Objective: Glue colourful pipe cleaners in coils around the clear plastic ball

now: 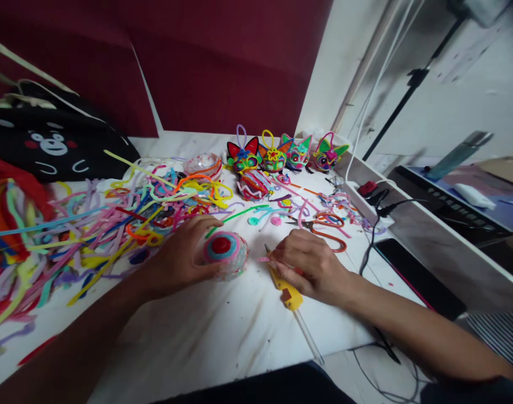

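Observation:
My left hand [176, 255] is curved around the side of a clear ball [238, 259]. Rings of pink and blue pipe cleaner circle a red coil [221, 244] on the ball's face. My right hand [309, 264] is closed, and a short pink bit of pipe cleaner [263, 259] pokes out at its fingertips. Directly below that hand lies a yellow glue gun [291, 296], a clear glue stick [309, 334] jutting from its rear. The hand covers part of the gun; whether it also touches the handle I cannot tell. Orange-handled scissors [324, 224] lie just beyond.
Loose pipe cleaners [126, 224] heap across the left side. Finished cat-eared ornaments [273, 157] stand at the back, beside a striped red ball [254, 185] and another clear ball [202, 164]. A phone [418, 278] and a power strip with cables [368, 191] sit on the right.

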### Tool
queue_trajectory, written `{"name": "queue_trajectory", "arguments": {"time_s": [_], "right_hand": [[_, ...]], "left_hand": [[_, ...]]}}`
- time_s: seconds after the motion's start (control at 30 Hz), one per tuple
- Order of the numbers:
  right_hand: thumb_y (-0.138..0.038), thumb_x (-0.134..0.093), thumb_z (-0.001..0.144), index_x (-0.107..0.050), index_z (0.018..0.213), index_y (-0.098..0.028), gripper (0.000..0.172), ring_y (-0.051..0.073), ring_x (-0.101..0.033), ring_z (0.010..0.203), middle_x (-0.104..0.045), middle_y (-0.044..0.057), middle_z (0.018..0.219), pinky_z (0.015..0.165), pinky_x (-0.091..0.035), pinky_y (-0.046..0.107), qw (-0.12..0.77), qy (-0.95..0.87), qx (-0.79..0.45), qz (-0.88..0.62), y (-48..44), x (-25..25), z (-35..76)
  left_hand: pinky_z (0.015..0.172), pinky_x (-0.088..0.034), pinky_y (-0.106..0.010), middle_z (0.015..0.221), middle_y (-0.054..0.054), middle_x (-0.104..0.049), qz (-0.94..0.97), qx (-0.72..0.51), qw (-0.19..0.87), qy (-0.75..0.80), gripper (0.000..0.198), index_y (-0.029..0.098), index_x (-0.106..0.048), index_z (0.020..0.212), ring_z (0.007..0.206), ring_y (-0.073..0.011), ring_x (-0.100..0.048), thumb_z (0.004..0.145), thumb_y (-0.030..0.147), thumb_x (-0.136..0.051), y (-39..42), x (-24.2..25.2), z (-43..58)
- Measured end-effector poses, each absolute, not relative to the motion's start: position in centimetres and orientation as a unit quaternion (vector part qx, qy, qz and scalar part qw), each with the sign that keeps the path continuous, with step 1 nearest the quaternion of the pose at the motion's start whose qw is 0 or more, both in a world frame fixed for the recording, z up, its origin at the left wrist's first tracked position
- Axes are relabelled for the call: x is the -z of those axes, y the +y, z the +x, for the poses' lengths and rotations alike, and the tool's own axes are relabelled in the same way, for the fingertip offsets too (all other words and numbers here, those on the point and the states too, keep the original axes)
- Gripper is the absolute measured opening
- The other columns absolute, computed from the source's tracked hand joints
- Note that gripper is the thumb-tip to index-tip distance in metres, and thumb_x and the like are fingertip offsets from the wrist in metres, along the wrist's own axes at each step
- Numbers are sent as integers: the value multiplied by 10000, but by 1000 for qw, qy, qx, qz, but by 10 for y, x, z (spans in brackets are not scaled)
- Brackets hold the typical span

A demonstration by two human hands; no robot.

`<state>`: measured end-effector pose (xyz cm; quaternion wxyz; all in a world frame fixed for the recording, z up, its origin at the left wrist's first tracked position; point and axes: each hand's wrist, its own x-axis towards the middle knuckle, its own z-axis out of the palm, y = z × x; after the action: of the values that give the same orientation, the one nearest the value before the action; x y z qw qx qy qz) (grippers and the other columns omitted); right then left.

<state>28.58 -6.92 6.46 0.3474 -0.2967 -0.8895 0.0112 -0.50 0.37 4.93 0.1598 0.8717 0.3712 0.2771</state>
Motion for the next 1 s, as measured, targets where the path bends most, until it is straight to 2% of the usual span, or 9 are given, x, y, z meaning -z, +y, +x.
{"name": "queue_trajectory", "arguments": {"time_s": [0.07, 0.13, 0.27, 0.4, 0.63, 0.87, 1.0], "right_hand": [[-194, -504, 1042, -695, 969, -140, 211, 200, -613, 816, -669, 90, 869, 736, -498, 342, 342, -888, -11, -307, -66, -63, 282], [-199, -500, 1039, -692, 941, -154, 220, 197, -588, 807, -638, 86, 881, 728, -486, 332, 337, -887, -14, -315, -64, -62, 277], [-188, -511, 1024, -672, 867, -162, 226, 183, -541, 766, -581, 57, 824, 706, -441, 308, 325, -891, -18, -316, -58, -58, 267], [-205, -505, 1032, -662, 818, -159, 270, 178, -512, 734, -537, 34, 765, 707, -420, 310, 319, -895, -3, -312, -53, -53, 258], [-205, -503, 1031, -676, 814, -144, 283, 182, -520, 727, -546, 38, 749, 701, -443, 320, 334, -894, 1, -298, -48, -44, 248], [-211, -495, 1038, -672, 817, -152, 289, 181, -541, 726, -574, 47, 747, 694, -468, 316, 339, -895, -6, -291, -44, -40, 245], [-217, -497, 1043, -672, 824, -157, 287, 178, -542, 723, -576, 43, 744, 699, -475, 316, 345, -894, -13, -287, -42, -38, 244]], "left_hand": [[1002, -545, -483, 1358, -177, -647, 880, -227, 184, 375, 738, 178, -577, 1317, 1219, -381, -640, 741, 584, -798, 8, -44, -7], [962, -565, -465, 1357, -174, -657, 877, -206, 212, 380, 714, 185, -561, 1339, 1188, -374, -665, 757, 539, -777, 11, -41, -7], [858, -591, -415, 1272, -151, -707, 859, -190, 267, 394, 648, 189, -579, 1310, 1075, -347, -716, 776, 512, -750, 11, -38, -6], [833, -585, -405, 1236, -145, -717, 842, -189, 303, 405, 650, 170, -582, 1292, 1060, -341, -713, 761, 508, -744, 10, -38, -3], [798, -539, -363, 1090, -62, -729, 852, -205, 303, 374, 410, 206, -642, 1118, 953, -279, -694, 768, 411, -708, 7, -44, 3], [789, -538, -363, 1083, -73, -717, 857, -216, 296, 363, 407, 204, -621, 1139, 957, -283, -680, 786, 393, -697, 7, -40, 3], [816, -543, -378, 1142, -102, -697, 851, -195, 303, 381, 502, 173, -596, 1196, 1007, -306, -672, 789, 454, -684, 6, -42, 3]]}}
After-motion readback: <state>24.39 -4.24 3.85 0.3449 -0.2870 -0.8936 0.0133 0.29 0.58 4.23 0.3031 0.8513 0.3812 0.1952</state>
